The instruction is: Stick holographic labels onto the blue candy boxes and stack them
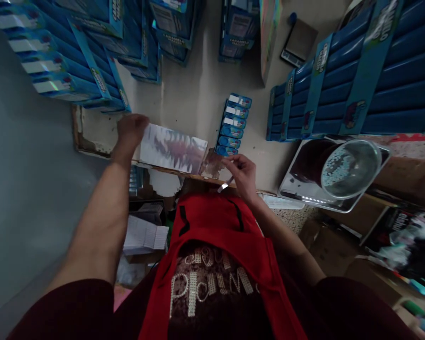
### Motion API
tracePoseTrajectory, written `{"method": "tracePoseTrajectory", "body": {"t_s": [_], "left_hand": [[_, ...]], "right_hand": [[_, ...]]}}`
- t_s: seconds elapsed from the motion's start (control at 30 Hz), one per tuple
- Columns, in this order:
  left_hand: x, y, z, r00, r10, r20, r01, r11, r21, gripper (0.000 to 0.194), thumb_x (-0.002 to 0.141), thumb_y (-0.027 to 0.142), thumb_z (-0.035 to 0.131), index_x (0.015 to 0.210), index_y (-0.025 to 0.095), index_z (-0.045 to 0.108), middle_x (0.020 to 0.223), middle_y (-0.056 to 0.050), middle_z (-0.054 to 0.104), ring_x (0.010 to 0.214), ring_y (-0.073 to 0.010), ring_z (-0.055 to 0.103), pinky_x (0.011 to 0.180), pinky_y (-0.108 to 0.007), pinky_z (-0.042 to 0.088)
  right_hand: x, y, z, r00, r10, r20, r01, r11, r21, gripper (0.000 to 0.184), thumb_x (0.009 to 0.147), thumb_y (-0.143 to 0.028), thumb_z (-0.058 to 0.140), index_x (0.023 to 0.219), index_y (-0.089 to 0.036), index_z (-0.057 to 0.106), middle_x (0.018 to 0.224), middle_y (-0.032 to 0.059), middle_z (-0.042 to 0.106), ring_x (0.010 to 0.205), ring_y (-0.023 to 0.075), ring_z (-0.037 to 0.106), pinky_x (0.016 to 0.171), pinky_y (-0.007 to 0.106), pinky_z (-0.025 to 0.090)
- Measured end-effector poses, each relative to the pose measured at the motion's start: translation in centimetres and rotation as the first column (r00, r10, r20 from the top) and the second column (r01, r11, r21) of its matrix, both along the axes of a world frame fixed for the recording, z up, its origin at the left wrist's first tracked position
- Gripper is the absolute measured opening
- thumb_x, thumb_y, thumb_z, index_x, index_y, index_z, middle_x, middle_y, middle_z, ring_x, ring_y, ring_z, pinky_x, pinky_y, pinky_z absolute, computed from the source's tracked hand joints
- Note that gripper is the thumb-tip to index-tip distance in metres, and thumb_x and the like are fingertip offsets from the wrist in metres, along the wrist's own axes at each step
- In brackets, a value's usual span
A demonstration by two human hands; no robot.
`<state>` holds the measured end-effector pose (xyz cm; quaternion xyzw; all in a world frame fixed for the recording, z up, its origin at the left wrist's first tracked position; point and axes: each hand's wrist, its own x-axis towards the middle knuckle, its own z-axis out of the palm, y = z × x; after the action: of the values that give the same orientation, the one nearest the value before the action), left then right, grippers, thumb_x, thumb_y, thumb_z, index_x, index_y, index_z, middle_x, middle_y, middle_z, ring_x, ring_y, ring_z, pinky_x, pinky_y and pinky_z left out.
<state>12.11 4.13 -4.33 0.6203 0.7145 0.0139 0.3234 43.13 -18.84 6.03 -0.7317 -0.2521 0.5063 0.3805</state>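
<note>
Near the front edge of the pale table (pixel 198 101), the left hand (pixel 130 134) is pinching a shiny silver sheet (pixel 173 148), the right hand (pixel 245 175) a small pale strip (pixel 224 187), beside 6 blue oblong packs (pixel 232 132), 3 bearing white patches, 3 lacking them.

The sheet (pixel 173 147) looks like foil or coated film, glossy and mirror-like, its reflections streaked; the bowl (pixel 350 168) looks like smooth, shiny metal or clear plastic, which of them I cannot tell; the tray (pixel 304 190) has a glossy, reflective surface; the blue packs (pixel 371 71) look smooth and shiny; the counter (pixel 184 104) is smooth with a soft sheen, its edge rough and chipped; the red apron (pixel 212 215) is matt cloth.
</note>
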Motion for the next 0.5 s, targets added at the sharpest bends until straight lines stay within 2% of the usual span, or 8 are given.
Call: {"method": "tracePoseTrajectory", "body": {"t_s": [0.07, 0.13, 0.2, 0.27, 0.33, 0.37, 0.43, 0.5], "left_hand": [[2.2, -0.5, 0.7, 0.999, 0.0, 0.039, -0.006, 0.987, 0.162, 0.032, 0.097, 0.019, 0.077, 0.128, 0.012, 0.072, 0.14, -0.01, 0.075, 0.142, -0.032, 0.059, 0.129, -0.046, 0.039], [5.9, -3.2, 1.4, 0.983, 0.013, 0.184, -0.057, 0.969, 0.24, 0.034, 0.098, 0.031, 0.08, 0.127, 0.015, 0.073, 0.145, -0.012, 0.072, 0.146, -0.032, 0.058, 0.128, -0.044, 0.041], [10.0, -6.9, 1.9, 0.877, 0.083, 0.473, -0.11, 0.993, 0.031, 0.04, 0.1, 0.052, 0.077, 0.12, 0.017, 0.075, 0.126, -0.013, 0.079, 0.125, -0.028, 0.072, 0.111, -0.039, 0.055], [13.5, -10.4, 1.8, 0.648, 0.251, 0.719, -0.113, 0.965, -0.235, 0.061, 0.097, 0.072, 0.073, 0.124, 0.018, 0.073, 0.116, -0.014, 0.081, 0.107, -0.0258, 0.078, 0.094, -0.037, 0.061], [15.8, -12.7, 1.2, 0.443, 0.41, 0.797, -0.101, 0.907, -0.41, 0.074, 0.086, 0.081, 0.078, 0.126, 0.02, 0.07, 0.114, -0.013, 0.081, 0.096, -0.0228, 0.079, 0.084, -0.033, 0.061], [16.5, -13.3, 0.9, 0.378, 0.467, 0.8, -0.102, 0.879, -0.465, 0.077, 0.082, 0.082, 0.082, 0.126, 0.02, 0.069, 0.112, -0.012, 0.081, 0.092, -0.0211, 0.078, 0.08, -0.031, 0.06], [17.0, -13.5, 0.3, 0.32, 0.534, 0.783, -0.11, 0.841, -0.529, 0.076, 0.076, 0.08, 0.088, 0.12, 0.02, 0.07, 0.106, -0.01, 0.079, 0.084, -0.0172, 0.076, 0.073, -0.027, 0.057], [17.0, -13.2, 0.1, 0.317, 0.556, 0.769, -0.096, 0.825, -0.557, 0.073, 0.074, 0.076, 0.092, 0.114, 0.019, 0.072, 0.101, -0.008, 0.078, 0.078, -0.0143, 0.073, 0.069, -0.025, 0.054]], "right_hand": [[1.3, 1.4, -0.8, 0.991, -0.099, -0.093, 0.097, 0.995, -0.031, 0.042, 0.08, -0.062, 0.085, 0.091, -0.024, 0.072, 0.066, -0.0055, 0.051, 0.059, 0.0134, 0.042, 0.051, 0.028, 0.042], [2.0, 2.4, -1.6, 0.983, -0.133, -0.123, 0.129, 0.991, -0.039, 0.045, 0.076, -0.064, 0.086, 0.09, -0.023, 0.071, 0.069, -0.005, 0.053, 0.06, 0.0122, 0.041, 0.05, 0.027, 0.042], [2.3, 2.9, -2.2, 0.985, -0.139, -0.101, 0.137, 0.99, -0.025, 0.046, 0.075, -0.064, 0.087, 0.088, -0.023, 0.071, 0.072, -0.0038, 0.056, 0.063, 0.0114, 0.042, 0.053, 0.025, 0.044], [2.4, 3.1, -2.4, 0.986, -0.143, -0.09, 0.143, 0.99, -0.015, 0.047, 0.073, -0.064, 0.088, 0.087, -0.022, 0.072, 0.073, -0.0029, 0.059, 0.064, 0.0111, 0.044, 0.054, 0.024, 0.043], [2.6, 3.1, -2.3, 0.979, -0.161, -0.122, 0.16, 0.987, -0.018, 0.048, 0.072, -0.065, 0.089, 0.087, -0.023, 0.073, 0.071, -0.003, 0.06, 0.063, 0.0114, 0.045, 0.051, 0.024, 0.042], [2.6, 3.2, -2.3, 0.974, -0.172, -0.145, 0.172, 0.985, -0.017, 0.048, 0.072, -0.065, 0.09, 0.086, -0.023, 0.073, 0.07, -0.0031, 0.06, 0.063, 0.0116, 0.046, 0.049, 0.023, 0.041], [2.8, 3.2, -2.2, 0.965, -0.191, -0.178, 0.193, 0.981, -0.01, 0.047, 0.071, -0.063, 0.092, 0.086, -0.023, 0.073, 0.069, -0.0031, 0.06, 0.063, 0.0119, 0.047, 0.047, 0.023, 0.04], [2.9, 3.2, -2.1, 0.962, -0.192, -0.196, 0.195, 0.981, -0.003, 0.044, 0.07, -0.06, 0.093, 0.084, -0.023, 0.074, 0.071, -0.0025, 0.063, 0.063, 0.0117, 0.048, 0.046, 0.022, 0.038]]}}
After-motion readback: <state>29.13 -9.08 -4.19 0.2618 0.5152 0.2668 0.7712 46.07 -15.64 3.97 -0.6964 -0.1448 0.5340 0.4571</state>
